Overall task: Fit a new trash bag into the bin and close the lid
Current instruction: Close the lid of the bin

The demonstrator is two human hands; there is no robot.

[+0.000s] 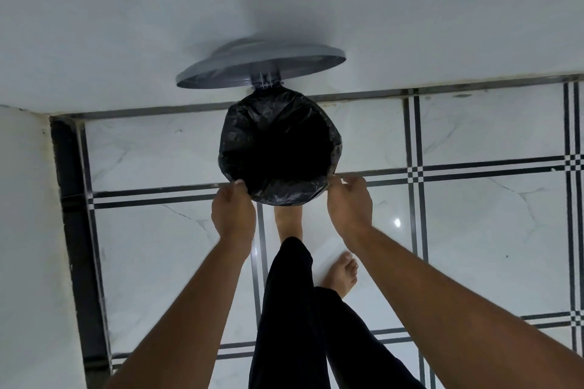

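Head view: we're pinching the bag (279, 148) hem at 7 and 5 o'clock, left hand (233, 213) and right hand (349, 205), tucking it over the rim; lid (259, 61) up.

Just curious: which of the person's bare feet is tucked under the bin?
The left foot: its toes vanish beneath the bag-covered bin. The right foot sits back, fully visible.

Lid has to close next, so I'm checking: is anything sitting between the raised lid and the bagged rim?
Nothing visible does, apart from both hands, left hand and right hand, pinching the black bag at the near rim, below the lid.
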